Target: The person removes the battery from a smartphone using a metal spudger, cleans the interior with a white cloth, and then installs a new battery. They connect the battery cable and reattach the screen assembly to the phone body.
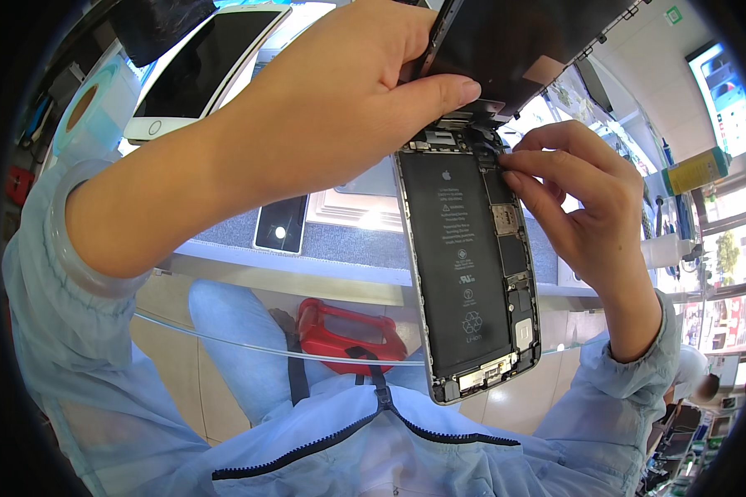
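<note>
An opened smartphone body is held up close to the camera, its black battery and circuit boards exposed. Its dark screen panel is folded back at the top, still joined at the top edge. My left hand grips the screen panel, thumb across its lower edge. My right hand pinches at the connectors near the phone's upper right corner with fingertips together. Whether a small tool is between those fingers cannot be seen.
A white smartphone lies face up at the back left of the grey work mat. A small dark phone lies on the mat. A red case sits below the counter edge. Bottles stand at right.
</note>
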{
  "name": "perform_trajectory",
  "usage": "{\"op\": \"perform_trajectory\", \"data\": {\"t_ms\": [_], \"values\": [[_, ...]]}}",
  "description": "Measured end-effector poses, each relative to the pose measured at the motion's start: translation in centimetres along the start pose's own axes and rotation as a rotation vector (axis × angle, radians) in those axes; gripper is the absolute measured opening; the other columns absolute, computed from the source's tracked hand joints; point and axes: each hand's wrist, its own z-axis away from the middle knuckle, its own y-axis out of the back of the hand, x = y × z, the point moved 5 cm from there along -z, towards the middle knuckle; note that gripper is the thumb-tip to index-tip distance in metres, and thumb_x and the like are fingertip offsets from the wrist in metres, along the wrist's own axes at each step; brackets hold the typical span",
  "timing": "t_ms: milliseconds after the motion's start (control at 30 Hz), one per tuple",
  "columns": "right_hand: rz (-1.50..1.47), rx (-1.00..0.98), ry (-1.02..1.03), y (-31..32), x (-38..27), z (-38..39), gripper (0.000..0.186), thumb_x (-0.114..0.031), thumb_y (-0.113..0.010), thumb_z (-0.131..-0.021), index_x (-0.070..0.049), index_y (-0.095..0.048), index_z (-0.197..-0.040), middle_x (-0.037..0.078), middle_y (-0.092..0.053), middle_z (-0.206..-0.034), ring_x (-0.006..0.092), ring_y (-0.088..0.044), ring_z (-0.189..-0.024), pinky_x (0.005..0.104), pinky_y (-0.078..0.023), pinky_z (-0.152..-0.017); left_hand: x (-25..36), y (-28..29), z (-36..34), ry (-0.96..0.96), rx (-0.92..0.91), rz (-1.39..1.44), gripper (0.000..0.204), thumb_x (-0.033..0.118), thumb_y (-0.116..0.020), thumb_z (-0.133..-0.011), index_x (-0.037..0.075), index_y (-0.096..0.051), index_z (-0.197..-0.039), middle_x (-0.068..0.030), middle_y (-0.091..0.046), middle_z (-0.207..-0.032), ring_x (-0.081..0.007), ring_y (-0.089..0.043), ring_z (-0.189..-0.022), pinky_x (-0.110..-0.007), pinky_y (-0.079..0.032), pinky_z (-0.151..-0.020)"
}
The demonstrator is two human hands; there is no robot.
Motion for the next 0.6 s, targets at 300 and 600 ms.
{"op": "perform_trajectory", "data": {"t_ms": [300,600], "values": [[0.085,-0.026,-0.009,-0.1,-0.4,0.2,0.012,0.006,-0.066,-0.075,0.002,-0.066,-0.086,0.009,-0.062,-0.086,0.0151,-0.062,-0.066,0.0234,-0.049,-0.055,-0.2,0.0,-0.1,0.012,-0.020,0.032,0.019,0.014,-0.060,-0.089,-0.001,-0.062,-0.099,-0.0033,-0.065,-0.083,-0.0061,-0.058,-0.073,-0.021,-0.047,-0.066],[0.235,-0.064,0.052,-0.3,-1.7,-0.1,0.014,0.007,-0.064,-0.074,0.002,-0.062,-0.088,0.011,-0.059,-0.092,0.0208,-0.061,-0.067,0.0290,-0.048,-0.057,-0.3,-0.1,-0.2,0.015,-0.009,0.034,0.017,0.014,-0.060,-0.089,-0.001,-0.062,-0.098,-0.0029,-0.065,-0.083,-0.0057,-0.058,-0.072,-0.021,-0.047,-0.066]]}}
